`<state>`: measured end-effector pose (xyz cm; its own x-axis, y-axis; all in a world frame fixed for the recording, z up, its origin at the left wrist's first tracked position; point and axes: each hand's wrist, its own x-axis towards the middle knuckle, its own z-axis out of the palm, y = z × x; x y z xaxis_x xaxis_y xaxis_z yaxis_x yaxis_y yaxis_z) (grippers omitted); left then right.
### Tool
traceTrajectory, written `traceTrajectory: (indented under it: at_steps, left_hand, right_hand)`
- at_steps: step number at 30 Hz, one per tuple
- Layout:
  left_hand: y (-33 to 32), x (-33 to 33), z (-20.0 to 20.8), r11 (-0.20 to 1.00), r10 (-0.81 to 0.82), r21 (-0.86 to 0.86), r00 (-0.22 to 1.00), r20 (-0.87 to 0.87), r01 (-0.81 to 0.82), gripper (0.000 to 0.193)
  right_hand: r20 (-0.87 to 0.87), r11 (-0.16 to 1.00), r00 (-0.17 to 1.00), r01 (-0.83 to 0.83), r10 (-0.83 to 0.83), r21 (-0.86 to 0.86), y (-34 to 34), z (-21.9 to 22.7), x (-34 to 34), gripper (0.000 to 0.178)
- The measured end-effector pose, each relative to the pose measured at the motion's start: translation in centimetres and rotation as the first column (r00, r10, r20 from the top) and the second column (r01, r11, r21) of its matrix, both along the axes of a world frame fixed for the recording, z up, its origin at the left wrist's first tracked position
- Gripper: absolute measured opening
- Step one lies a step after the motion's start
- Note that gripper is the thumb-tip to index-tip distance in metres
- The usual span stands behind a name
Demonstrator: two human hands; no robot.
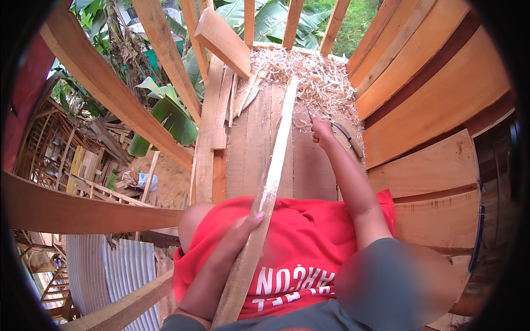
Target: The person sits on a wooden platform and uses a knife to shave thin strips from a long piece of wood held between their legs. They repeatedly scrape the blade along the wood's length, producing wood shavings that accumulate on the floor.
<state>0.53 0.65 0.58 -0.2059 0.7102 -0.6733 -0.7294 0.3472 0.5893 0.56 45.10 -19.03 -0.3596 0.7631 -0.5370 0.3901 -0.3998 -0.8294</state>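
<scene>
My left hand (241,233) is closed round the lower part of a long wooden strip (280,140), thumb lying along it. The strip slants from my lap up over the plank floor; its upper length is pale and freshly shaved, its lower end darker and rough. Out ahead on the right, my right hand (322,130) is low over the boards with its fingers curled. Something thin and dark sticks out past the fingers, too small to name. Just right of that hand lies a curved blade with a wooden handle (356,148).
Wood shavings (309,69) cover the far end of the plank floor (248,143). A wooden block (223,43) juts in at the far left. Upright slats (99,83) rise on the left, wide boards (436,105) on the right. Corrugated sheets (116,270) lie below left.
</scene>
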Motion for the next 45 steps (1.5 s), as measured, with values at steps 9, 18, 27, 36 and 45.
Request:
traceTrajectory:
  at_steps: [9, 18, 27, 36, 45]
  left_hand:
    - [0.4, 1.2, -1.2, 0.994, -0.109, 0.013, 0.988, -0.113, 0.111, 0.043]
    - [2.1, 3.1, -2.4, 0.973, -0.229, -0.093, 0.92, -0.317, 0.21, 0.047]
    - [3.9, 2.9, -1.6, 0.958, -0.272, -0.193, 0.883, -0.383, 0.212, 0.044]
    - [4.3, 3.3, -1.2, 0.955, -0.277, -0.216, 0.867, -0.414, 0.203, 0.039]
    - [3.6, 2.9, -1.3, 0.959, -0.258, -0.209, 0.889, -0.379, 0.189, 0.041]
  right_hand:
    - [-0.109, 0.86, 0.893, -0.379, 0.437, 0.342, -5.3, 8.5, 8.3, 0.017]
    - [0.33, 0.268, 0.518, -0.775, 0.789, 0.573, -10.7, 12.1, 10.7, 0.018]
    - [0.665, 0.288, 0.625, -0.779, 0.409, 0.557, -12.5, 10.3, 10.6, 0.056]
    - [0.623, 0.182, 0.691, -0.709, 0.366, 0.681, -13.0, 10.4, 9.6, 0.049]
    - [0.653, 0.148, 0.671, -0.728, 0.352, 0.669, -12.1, 10.0, 8.4, 0.048]
